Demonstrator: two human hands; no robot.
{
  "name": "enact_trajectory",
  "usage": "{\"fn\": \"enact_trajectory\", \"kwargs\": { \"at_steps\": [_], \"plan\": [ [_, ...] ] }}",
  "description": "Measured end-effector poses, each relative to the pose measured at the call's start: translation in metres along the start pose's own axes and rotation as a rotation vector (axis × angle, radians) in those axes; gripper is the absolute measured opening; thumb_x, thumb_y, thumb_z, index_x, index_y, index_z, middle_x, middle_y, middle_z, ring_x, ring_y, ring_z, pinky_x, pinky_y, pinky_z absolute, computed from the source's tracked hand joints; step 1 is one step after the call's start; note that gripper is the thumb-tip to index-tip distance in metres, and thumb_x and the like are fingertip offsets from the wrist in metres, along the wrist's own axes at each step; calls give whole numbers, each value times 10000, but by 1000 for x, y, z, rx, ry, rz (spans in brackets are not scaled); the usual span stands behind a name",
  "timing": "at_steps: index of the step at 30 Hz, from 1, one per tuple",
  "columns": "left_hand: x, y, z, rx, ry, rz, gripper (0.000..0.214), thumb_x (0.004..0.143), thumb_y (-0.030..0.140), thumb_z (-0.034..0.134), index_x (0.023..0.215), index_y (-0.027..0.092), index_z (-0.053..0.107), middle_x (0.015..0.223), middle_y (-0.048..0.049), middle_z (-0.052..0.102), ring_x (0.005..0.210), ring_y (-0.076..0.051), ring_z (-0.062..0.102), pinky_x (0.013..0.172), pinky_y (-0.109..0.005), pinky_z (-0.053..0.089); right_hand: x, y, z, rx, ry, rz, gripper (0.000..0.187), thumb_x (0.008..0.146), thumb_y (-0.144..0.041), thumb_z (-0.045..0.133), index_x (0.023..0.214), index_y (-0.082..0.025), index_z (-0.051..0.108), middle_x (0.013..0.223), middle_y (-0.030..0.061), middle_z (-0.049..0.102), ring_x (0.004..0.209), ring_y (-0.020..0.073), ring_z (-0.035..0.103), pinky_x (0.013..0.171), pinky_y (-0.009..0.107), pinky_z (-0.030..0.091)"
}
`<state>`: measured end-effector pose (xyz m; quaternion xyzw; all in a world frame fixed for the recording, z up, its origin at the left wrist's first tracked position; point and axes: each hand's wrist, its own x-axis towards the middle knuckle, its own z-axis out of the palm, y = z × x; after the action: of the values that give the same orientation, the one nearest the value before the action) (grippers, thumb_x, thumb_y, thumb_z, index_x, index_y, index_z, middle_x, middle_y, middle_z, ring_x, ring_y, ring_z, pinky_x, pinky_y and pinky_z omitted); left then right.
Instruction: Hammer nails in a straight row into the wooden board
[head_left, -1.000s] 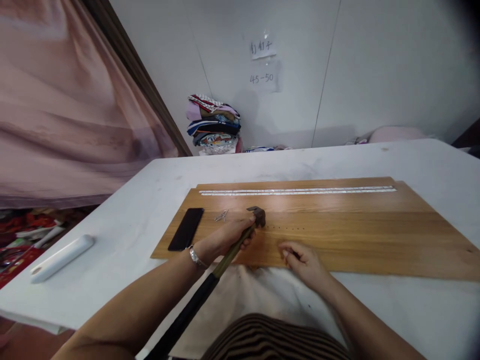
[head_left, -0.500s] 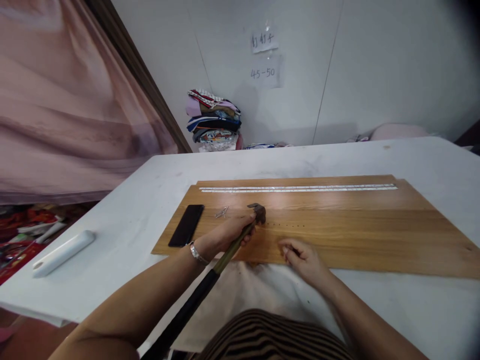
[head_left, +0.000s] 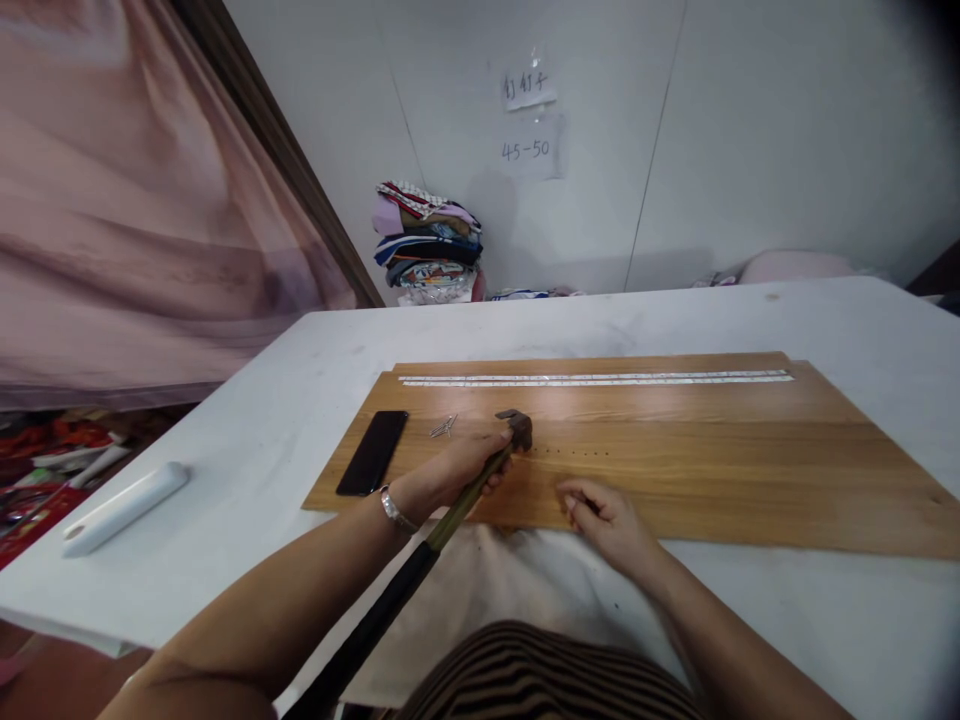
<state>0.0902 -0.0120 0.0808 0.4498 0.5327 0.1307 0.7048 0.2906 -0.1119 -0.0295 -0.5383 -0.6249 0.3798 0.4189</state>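
My left hand (head_left: 459, 467) grips a hammer (head_left: 516, 430) high on its handle, just below the dark head. The head rests on the wooden board (head_left: 675, 470) at the left end of a row of small dark nail marks (head_left: 571, 452). The long handle runs back toward my body. My right hand (head_left: 606, 515) lies curled on the board's near edge, fingers pinched together; what they hold I cannot make out. A few loose nails (head_left: 443, 427) lie on the board beyond my left hand.
A black phone (head_left: 373, 452) lies on the board's left end. A metal ruler (head_left: 596, 378) runs along its far edge. A white tube-like object (head_left: 124, 507) sits on the white table (head_left: 285, 400) at left. Stacked clothes (head_left: 427, 245) stand by the wall.
Both hands and the hammer stay in place; only the view shifts slightly.
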Motion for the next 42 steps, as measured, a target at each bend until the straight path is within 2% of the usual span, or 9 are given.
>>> {"fn": "enact_trajectory", "kwargs": {
  "at_steps": [5, 13, 21, 28, 37, 42],
  "plan": [
    [-2, 7, -1, 36, 2, 63, 289, 877, 426, 464, 931, 154, 546, 653, 21, 521, 427, -46, 411, 394, -173, 265, -1, 3, 1, -11, -3, -2, 257, 886, -258, 479, 976, -198, 712, 709, 33, 675, 619, 154, 614, 591, 260, 501],
    [3, -2, -3, 27, -26, 43, 306, 878, 437, 446, 889, 147, 542, 663, 20, 517, 442, -48, 406, 400, -183, 270, 1, -1, 0, -18, 11, -5, 254, 876, -258, 483, 968, -185, 708, 696, 34, 671, 591, 148, 603, 575, 258, 497],
    [0, 5, -4, 36, -19, 54, 299, 896, 427, 424, 919, 153, 540, 667, 21, 520, 436, -48, 402, 404, -180, 269, 0, -1, 0, -9, 13, -18, 252, 871, -252, 481, 956, -193, 711, 693, 31, 669, 590, 148, 601, 575, 260, 492],
    [4, -4, -3, 13, -11, 17, 313, 892, 444, 435, 852, 151, 539, 673, 12, 528, 438, -47, 399, 402, -190, 262, 0, 4, 2, -6, 12, -7, 259, 867, -229, 483, 981, -197, 713, 706, 31, 673, 596, 146, 603, 582, 257, 500],
    [0, 5, -2, 26, -21, 57, 292, 878, 430, 454, 922, 157, 547, 648, 26, 518, 428, -49, 409, 400, -184, 265, 0, 3, 2, -7, 20, -17, 252, 870, -237, 487, 976, -199, 713, 727, 34, 679, 619, 147, 613, 591, 253, 500],
    [2, -2, -2, 18, -8, 29, 308, 883, 443, 451, 860, 150, 544, 665, 12, 532, 431, -45, 414, 400, -185, 278, 0, 3, 2, -5, 18, -25, 246, 878, -247, 485, 968, -194, 708, 731, 33, 677, 613, 142, 608, 584, 248, 494]
  ]
}}
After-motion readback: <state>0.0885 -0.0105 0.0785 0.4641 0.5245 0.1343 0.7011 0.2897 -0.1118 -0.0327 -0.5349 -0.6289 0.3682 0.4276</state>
